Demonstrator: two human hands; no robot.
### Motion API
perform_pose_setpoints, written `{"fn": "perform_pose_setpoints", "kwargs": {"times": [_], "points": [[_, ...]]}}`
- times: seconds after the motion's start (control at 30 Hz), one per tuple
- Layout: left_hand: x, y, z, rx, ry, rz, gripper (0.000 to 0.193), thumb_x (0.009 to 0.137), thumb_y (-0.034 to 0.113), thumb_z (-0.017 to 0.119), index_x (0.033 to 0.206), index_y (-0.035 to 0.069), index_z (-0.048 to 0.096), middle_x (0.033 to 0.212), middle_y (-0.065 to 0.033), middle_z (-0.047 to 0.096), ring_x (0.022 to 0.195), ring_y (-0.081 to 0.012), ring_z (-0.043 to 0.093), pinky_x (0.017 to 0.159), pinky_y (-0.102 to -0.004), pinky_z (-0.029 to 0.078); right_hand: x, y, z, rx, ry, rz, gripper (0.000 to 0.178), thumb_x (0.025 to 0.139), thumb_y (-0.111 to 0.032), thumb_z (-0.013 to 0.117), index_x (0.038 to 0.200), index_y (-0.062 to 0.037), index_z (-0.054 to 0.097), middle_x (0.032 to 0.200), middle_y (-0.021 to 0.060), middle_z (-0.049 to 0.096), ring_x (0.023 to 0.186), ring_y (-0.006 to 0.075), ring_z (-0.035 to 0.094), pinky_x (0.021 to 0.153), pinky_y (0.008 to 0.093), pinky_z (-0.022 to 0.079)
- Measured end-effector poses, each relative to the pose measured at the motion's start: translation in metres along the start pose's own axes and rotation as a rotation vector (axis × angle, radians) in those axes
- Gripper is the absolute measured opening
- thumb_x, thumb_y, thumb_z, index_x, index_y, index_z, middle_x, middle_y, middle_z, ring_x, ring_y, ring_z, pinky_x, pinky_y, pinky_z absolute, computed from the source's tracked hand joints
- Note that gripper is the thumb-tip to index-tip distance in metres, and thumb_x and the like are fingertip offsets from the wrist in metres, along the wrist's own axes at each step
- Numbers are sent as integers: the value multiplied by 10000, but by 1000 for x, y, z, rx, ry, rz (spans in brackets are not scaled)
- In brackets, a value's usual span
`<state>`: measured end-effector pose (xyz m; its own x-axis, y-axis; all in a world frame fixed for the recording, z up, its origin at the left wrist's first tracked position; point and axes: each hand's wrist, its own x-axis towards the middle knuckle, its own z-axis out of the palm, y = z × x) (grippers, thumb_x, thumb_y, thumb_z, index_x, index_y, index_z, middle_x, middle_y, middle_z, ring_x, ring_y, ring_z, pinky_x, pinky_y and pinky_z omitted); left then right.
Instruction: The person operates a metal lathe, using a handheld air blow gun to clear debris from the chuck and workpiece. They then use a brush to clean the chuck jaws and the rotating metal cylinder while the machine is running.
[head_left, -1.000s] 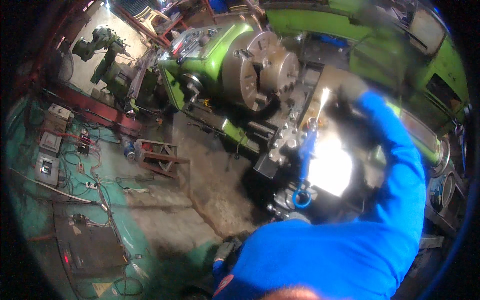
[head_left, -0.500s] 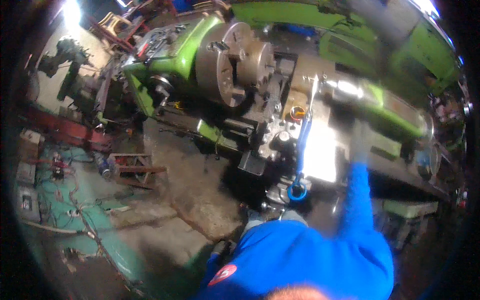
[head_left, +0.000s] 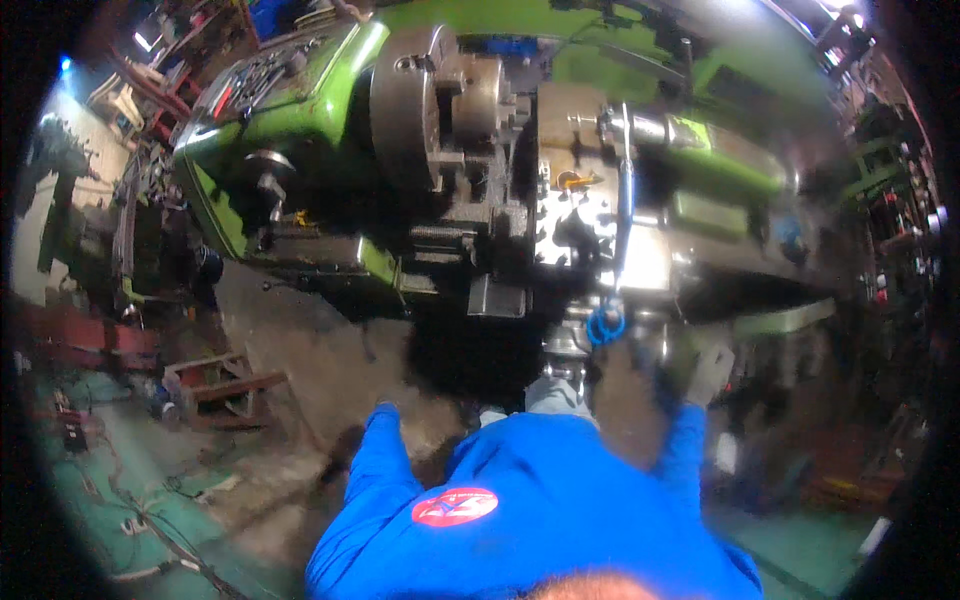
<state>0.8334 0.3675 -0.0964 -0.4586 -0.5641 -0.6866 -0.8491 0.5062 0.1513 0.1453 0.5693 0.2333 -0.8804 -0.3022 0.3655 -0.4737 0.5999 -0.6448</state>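
My right hand (head_left: pixel 711 374), greyish and perhaps gloved, hangs low beside the right end of a green lathe, apart from it. Blur hides its fingers, and I see nothing held. The blue left sleeve (head_left: pixel 382 440) reaches forward over the floor; the hand beyond its cuff is hidden. Ahead is the lathe's big round chuck (head_left: pixel 405 115) with a thick brown disc-shaped part (head_left: pixel 476 95) beside it. A long slim rod (head_left: pixel 626 190) with a blue ring handle (head_left: pixel 605 325) lies across the bright carriage (head_left: pixel 655 265), untouched by either hand. A small yellow-orange thing (head_left: pixel 575 180) rests near it.
The green tailstock (head_left: pixel 735 160) stands to the right of the carriage. Hand tools (head_left: pixel 255 80) lie on the green headstock (head_left: pixel 310 115). At left are a reddish-brown frame (head_left: pixel 225 380) and cables (head_left: pixel 150 530) across the green floor.
My right arm has drawn back from over the lathe to low at its side. My left forearm has come forward into view. The whole view has shifted.
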Motion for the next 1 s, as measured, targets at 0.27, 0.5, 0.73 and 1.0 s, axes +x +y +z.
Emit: {"fn": "perform_pose_setpoints", "kwargs": {"times": [0.27,0.5,0.73,1.0], "points": [[-22,91,-192,-768,463,-217,395,941,388,642,1178,73,666,1214,-222,676,1140,-392,653,943,-475,523,-41,-42,36,78,-41,79,269,989,-225,612,984,34,684,1029,160,685,982,264,632,897,428,498],[-68,99,-222,-591,294,-225,452,963,345,639,1287,29,630,1271,-199,669,1164,-340,648,978,-420,520,-23,-68,91,163,-10,158,228,967,-185,597,954,25,686,951,160,683,909,253,625,855,410,500],[-36,24,-172,-423,793,-163,362,1026,282,559,1231,5,669,1244,-199,691,1152,-366,653,1007,-456,506,-6,-86,104,201,196,115,201,965,-172,618,942,21,670,954,142,665,890,269,611,837,410,508],[38,93,-362,-631,837,377,303,1044,233,549,1181,10,701,1163,-199,706,1090,-353,670,967,-468,512,30,-91,67,25,250,-19,207,981,-180,625,1041,13,674,1001,138,678,945,264,628,864,398,513]]}}
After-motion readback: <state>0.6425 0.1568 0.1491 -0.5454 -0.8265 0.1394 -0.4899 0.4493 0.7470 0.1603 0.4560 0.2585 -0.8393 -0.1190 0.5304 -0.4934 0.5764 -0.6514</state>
